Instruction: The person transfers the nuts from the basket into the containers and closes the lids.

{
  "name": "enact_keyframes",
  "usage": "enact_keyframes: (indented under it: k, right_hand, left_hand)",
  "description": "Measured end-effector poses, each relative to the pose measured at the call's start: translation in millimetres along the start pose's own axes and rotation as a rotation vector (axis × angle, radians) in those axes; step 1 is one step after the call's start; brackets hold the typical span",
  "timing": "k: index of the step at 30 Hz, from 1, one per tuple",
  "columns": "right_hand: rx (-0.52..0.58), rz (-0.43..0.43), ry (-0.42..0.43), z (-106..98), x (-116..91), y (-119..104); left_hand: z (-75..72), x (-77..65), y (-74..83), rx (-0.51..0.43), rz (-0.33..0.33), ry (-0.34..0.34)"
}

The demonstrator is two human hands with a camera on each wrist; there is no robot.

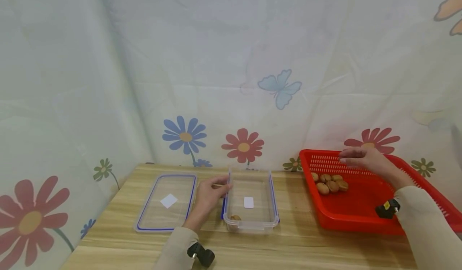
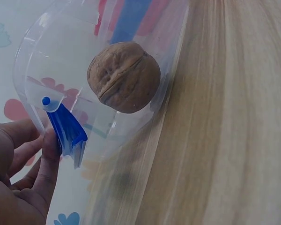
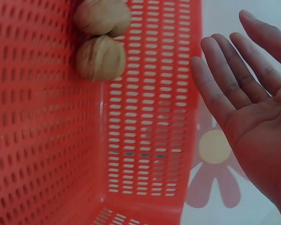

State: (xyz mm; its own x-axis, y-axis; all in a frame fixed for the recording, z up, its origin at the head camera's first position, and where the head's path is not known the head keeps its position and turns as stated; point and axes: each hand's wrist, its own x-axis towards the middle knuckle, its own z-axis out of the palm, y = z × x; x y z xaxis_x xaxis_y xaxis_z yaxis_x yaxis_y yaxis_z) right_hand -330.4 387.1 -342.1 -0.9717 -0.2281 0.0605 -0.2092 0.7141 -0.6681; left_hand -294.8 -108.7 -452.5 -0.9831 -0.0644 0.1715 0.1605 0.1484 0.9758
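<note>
Clear rectangular plastic box flanked by clear flat plastic lid at 9 o'clock, red rectangular plastic basket (round brown walnuts placed inside) at 3.

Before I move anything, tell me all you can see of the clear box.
The box is a see-through rectangular container, plastic by its look, with rounded corners and blue latches at its sides. It stands upright and uncovered on the table, its longer sides running away from the person. A white label shows at its base, and one walnut sits inside, at the near left corner. The left hand holds its left side, fingers at a latch.
</note>
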Motion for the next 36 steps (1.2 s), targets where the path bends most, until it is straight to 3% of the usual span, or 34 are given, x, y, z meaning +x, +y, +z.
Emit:
enact_keyframes:
  k: [14, 25, 36]
  right_hand:
    - [-0.019, 0.113, -0.075, 8, 2, 19]
    - [-0.047, 0.125, -0.164, 8, 4, 30]
    - [-0.09, 0.139, -0.196, 11, 7, 30]
  left_hand:
    - [0.1, -4.0, 3.1, -0.022, 0.01, -0.012]
    - [0.0, -2.7, 2.9, -0.029, 0.014, -0.007]
    - [-0.2, -2.9, 2.1, -0.014, 0.017, -0.011]
